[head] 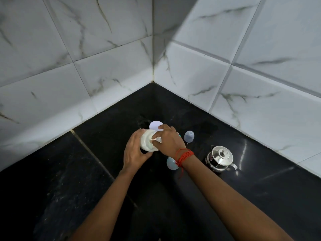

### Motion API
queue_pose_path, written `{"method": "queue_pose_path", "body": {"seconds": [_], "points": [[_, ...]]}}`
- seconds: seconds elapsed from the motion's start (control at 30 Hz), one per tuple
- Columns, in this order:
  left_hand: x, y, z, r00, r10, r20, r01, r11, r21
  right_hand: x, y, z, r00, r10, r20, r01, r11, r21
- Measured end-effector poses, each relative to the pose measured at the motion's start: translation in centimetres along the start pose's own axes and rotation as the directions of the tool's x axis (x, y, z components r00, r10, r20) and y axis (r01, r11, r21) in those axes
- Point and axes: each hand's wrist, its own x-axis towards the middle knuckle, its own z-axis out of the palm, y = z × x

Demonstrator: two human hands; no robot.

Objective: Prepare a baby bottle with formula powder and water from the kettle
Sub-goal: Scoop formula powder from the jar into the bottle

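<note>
Gleaming black counter (260, 197), marble-tiled wall (243, 75) corner

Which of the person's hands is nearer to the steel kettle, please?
Right. The right hand is just left of the steel kettle; the left hand is farther left, holding the jar.

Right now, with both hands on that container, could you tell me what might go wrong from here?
1. The left hand holds the white container tilted while the right hand works at its mouth, so powder could spill onto the black counter.
2. The clear bottle cap and another clear piece sit close to the right wrist, so a sweep could knock them.
3. The steel kettle stands near the right forearm; bumping it risks spilling water.
</note>
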Motion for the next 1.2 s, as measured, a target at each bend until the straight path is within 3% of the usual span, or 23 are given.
{"method": "queue_pose_path", "body": {"seconds": [0.2, 0.43, 0.67, 0.97, 1.07, 1.2], "points": [[-0.4, 1.7, 0.8, 0.977, 0.118, -0.177, -0.104, 0.991, 0.088, -1.0, -1.2, -0.7, 0.999, 0.026, -0.029, -0.033, 0.968, -0.247], [0.0, 2.9, 1.8, 0.874, 0.35, -0.337, -0.27, 0.927, 0.261, -1.9, -0.9, -1.9, 0.993, 0.106, -0.06, -0.115, 0.976, -0.186], [-0.5, 2.6, 2.4, 0.84, 0.42, -0.343, -0.31, 0.891, 0.332, -2.1, -0.7, -1.1, 0.99, 0.144, 0.008, -0.138, 0.962, -0.236], [-0.3, 2.9, 2.1, 0.83, 0.456, -0.322, -0.324, 0.863, 0.387, -2.0, -0.6, -1.5, 0.993, 0.066, 0.1, -0.038, 0.965, -0.259], [-0.1, 3.2, 2.0, 0.819, 0.45, -0.356, -0.313, 0.871, 0.379, -1.8, -0.8, -2.0, 0.997, 0.051, 0.059, -0.036, 0.974, -0.226], [0.2, 3.3, 1.7, 0.806, 0.463, -0.368, -0.321, 0.866, 0.384, -1.3, -0.9, -2.2, 0.989, 0.081, 0.127, -0.07, 0.994, -0.084]]}}
